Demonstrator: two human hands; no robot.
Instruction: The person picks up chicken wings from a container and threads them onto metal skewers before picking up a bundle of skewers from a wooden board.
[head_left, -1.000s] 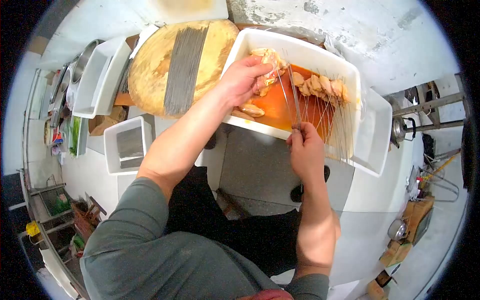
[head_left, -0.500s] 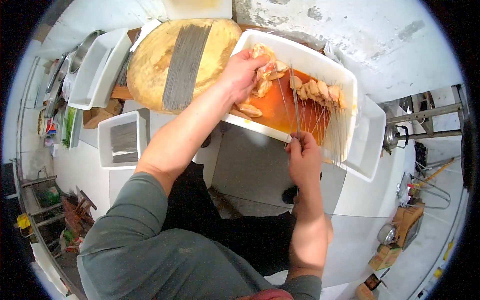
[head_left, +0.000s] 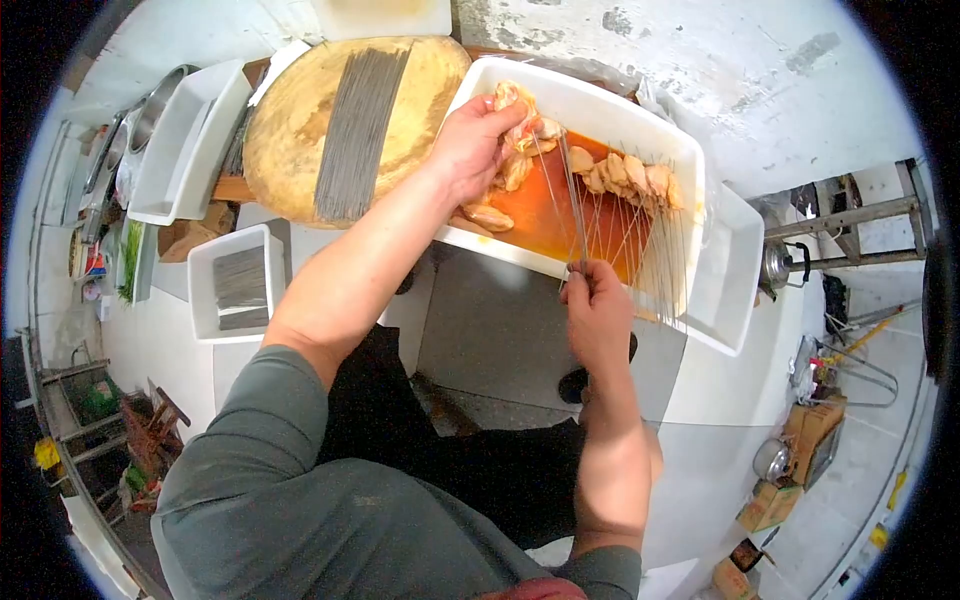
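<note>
My left hand pinches a piece of marinated chicken at the left side of a white tub. My right hand is closed round the lower ends of several thin metal skewers, which slant up over the tub. One skewer reaches the chicken at my left fingers; whether it has gone through is too small to tell. Orange-red marinade covers the tub's floor. Loose chicken pieces lie at its near left. Skewered chicken sits in a row at the right, skewer ends over the near rim.
Left of the tub, a round wooden chopping board bears a bundle of bare skewers. A small white bin below holds more skewers. Another white tub stands at the right, an empty-looking one at far left.
The view has shifted slightly, so everything sits a little further left. Both hands keep their grips on the chicken and the skewers, with little visible movement.
</note>
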